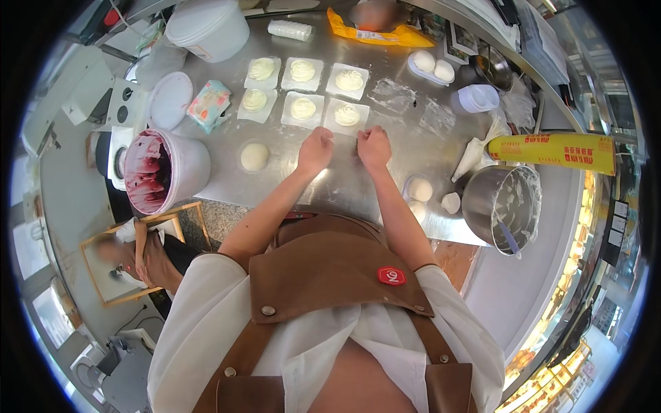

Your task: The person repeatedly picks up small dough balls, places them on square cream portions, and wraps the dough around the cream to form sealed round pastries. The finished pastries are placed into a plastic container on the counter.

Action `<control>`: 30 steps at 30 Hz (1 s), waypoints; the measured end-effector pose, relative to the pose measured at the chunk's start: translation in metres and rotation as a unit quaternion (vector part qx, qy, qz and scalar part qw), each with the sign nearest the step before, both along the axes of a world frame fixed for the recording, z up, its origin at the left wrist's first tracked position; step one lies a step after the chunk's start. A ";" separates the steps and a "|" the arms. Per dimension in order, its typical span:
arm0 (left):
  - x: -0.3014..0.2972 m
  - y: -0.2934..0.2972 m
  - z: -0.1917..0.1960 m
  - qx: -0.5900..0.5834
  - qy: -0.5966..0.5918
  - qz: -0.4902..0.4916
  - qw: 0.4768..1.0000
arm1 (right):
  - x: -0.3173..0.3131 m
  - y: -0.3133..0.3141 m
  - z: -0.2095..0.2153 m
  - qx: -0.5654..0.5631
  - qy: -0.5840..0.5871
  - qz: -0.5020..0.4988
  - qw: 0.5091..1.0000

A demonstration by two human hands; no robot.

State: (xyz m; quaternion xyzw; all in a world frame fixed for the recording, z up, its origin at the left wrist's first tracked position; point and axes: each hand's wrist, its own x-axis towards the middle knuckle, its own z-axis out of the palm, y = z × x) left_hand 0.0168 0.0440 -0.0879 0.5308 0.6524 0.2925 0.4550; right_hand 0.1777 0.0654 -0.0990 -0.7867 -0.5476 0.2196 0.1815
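We saw a steel worktable (358, 193), a pink-stained bucket (165, 168), a mixing bowl (501, 206), then six cream-topped squares (303, 89) in two rows. Left hand (315, 150) and right hand (374, 146) sat close together, curled, pressing the table just below the nearest square (347, 115); what they gripped, we couldn't tell.

A brushed, softly reflective stainless-steel worktable (358, 189) carries a shiny round steel mixing bowl (501, 206) at its right edge. Near the left edge stands a smooth white plastic tub (180, 168); thin matt white paper squares (345, 117) hold glossy cream swirls.
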 end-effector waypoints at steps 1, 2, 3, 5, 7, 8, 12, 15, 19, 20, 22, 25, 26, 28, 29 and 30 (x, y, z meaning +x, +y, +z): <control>-0.001 -0.002 0.006 0.030 0.054 -0.016 0.998 | -0.005 0.003 0.004 -0.003 -0.032 -0.021 0.999; -0.001 -0.005 0.004 0.063 0.101 -0.039 0.992 | -0.006 0.004 -0.003 0.008 -0.037 -0.022 0.999; -0.001 -0.008 0.002 0.097 0.146 -0.060 0.983 | -0.008 0.005 -0.007 0.019 -0.043 -0.021 0.999; -0.001 -0.009 0.000 0.136 0.209 -0.092 0.964 | -0.006 0.006 -0.014 0.018 -0.003 -0.026 0.999; -0.002 -0.012 -0.001 0.142 0.245 -0.111 0.953 | -0.003 0.000 0.004 -0.012 0.087 -0.031 0.996; -0.002 -0.012 -0.001 0.138 0.256 -0.121 0.949 | 0.002 -0.004 -0.002 -0.014 0.105 -0.042 0.994; 0.002 -0.019 0.001 0.166 0.288 -0.191 0.924 | 0.035 -0.032 -0.022 -0.026 0.155 -0.087 0.984; 0.001 -0.048 0.002 0.167 0.267 -0.243 0.917 | 0.054 -0.065 -0.035 -0.055 0.169 -0.097 0.979; 0.000 -0.070 0.008 0.064 0.166 -0.222 0.959 | 0.067 -0.105 -0.044 -0.028 0.138 -0.056 0.988; 0.000 -0.068 0.009 0.085 0.163 -0.172 0.968 | 0.068 -0.111 -0.044 -0.020 0.134 -0.048 0.990; 0.004 -0.049 0.012 0.130 0.156 -0.069 0.977 | 0.069 -0.115 -0.043 -0.015 0.147 -0.054 0.988; 0.009 -0.038 -0.003 0.075 0.180 -0.112 0.974 | 0.063 -0.112 -0.031 -0.021 0.128 -0.055 0.990; 0.011 -0.042 -0.009 0.092 0.196 -0.120 0.969 | 0.060 -0.111 -0.027 -0.025 0.115 -0.055 0.992; 0.014 -0.048 -0.015 0.129 0.224 -0.139 0.956 | 0.059 -0.111 -0.029 -0.017 0.118 -0.053 0.991; 0.014 -0.047 -0.019 0.138 0.234 -0.141 0.952 | 0.059 -0.111 -0.030 -0.013 0.119 -0.051 0.991; 0.014 -0.046 -0.014 0.146 0.244 -0.144 0.948 | 0.059 -0.111 -0.031 -0.009 0.124 -0.054 0.991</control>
